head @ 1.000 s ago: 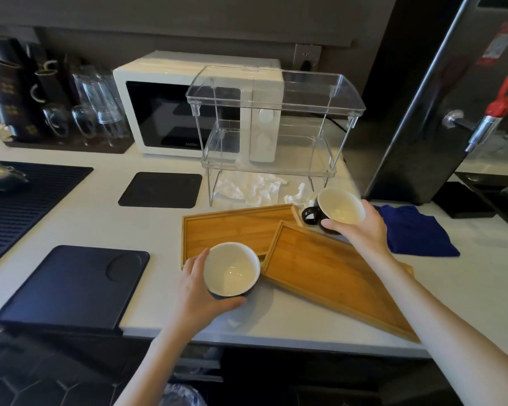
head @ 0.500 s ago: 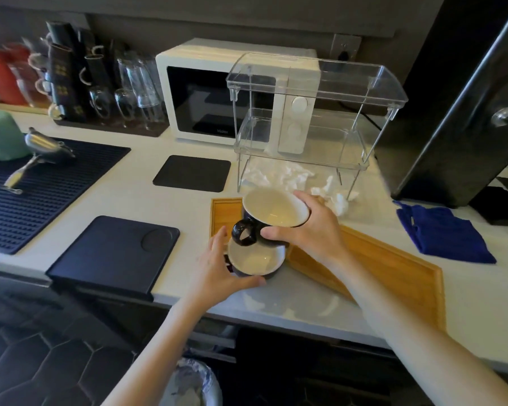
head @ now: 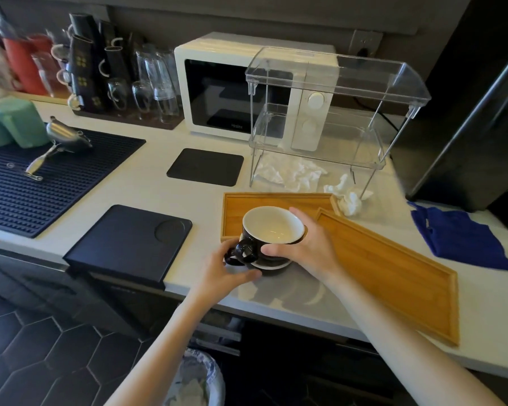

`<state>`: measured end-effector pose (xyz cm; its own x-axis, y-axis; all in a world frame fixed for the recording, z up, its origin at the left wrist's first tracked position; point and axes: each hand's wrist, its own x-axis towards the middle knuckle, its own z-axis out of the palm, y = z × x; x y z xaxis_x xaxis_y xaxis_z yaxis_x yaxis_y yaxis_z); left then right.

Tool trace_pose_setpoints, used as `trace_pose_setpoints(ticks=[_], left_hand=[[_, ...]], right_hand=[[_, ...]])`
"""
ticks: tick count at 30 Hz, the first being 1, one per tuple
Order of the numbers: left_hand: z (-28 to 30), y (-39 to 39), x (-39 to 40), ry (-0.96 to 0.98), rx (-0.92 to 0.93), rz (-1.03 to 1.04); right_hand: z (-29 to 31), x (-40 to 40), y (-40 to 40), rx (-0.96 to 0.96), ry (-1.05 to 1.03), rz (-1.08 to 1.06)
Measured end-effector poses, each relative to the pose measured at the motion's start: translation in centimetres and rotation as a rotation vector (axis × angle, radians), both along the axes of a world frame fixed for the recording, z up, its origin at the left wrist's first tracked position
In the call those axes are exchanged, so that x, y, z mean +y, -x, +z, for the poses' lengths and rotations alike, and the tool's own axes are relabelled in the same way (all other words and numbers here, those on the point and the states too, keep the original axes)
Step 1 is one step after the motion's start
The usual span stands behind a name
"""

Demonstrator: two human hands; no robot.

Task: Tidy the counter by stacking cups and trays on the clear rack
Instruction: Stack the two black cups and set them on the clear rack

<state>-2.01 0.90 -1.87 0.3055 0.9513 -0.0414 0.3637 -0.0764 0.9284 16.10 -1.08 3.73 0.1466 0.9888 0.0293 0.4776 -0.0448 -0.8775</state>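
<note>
Behind stacked cups (head: 272, 232), microwave (head: 235, 92) door reads "Haier".

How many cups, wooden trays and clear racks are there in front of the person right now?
Cups: 2, the top cup nested in the bottom cup
Wooden trays: 2, the left tray and the right tray
Clear racks: 1, the clear rack
Total: 5

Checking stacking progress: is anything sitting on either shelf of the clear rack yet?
No. Both shelves of the clear rack are bare; the stacked cups are down on the counter.
</note>
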Motion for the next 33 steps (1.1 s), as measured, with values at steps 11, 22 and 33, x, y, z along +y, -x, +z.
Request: trace_pose_setpoints(ticks=[11,22,33], left_hand=[[0.2,-1.1,0.3,-0.069,-0.01,0.024],[0.1,-0.8,0.9,-0.117,-0.056,-0.038],[1.8,-0.7,1.7,-0.155,0.029,-0.089]], right_hand=[[-1.0,-0.5,0.2,0.076,0.062,0.02],[-1.0,-0.5,-0.7,0.004,0.199,0.14],[-1.2,-0.2,-1.6,-0.011,0.153,0.103]])
